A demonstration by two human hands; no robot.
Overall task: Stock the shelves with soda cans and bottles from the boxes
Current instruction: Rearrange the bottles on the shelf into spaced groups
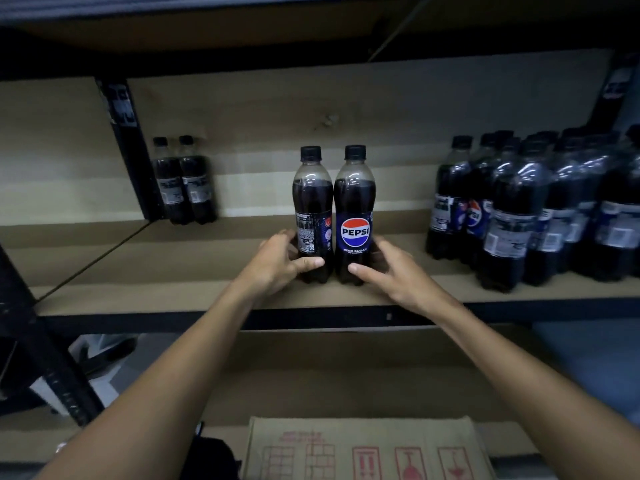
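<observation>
— Where are the bottles being stocked?

— In the middle of the frame. The left bottle (312,216) and the right bottle (355,216) stand upright and side by side, touching, near the front edge of the shelf (166,271). Both hold dark soda and have black caps. The right one shows a Pepsi logo.

— And the hands?

— The left hand (277,263) grips the left bottle low down, with its thumb curled across the front. The right hand (391,271) holds the right bottle, thumb on the lower front and fingers behind it.

— Anything else on that shelf?

— A pair of bottles (185,181) stands at the back in the upper left, beside a black post (128,147). A crowd of bottles (519,209) fills the right side, well apart from the middle two.

— Below?

— A cardboard box (363,452) sits at the bottom edge, with red handling symbols printed on it.
</observation>
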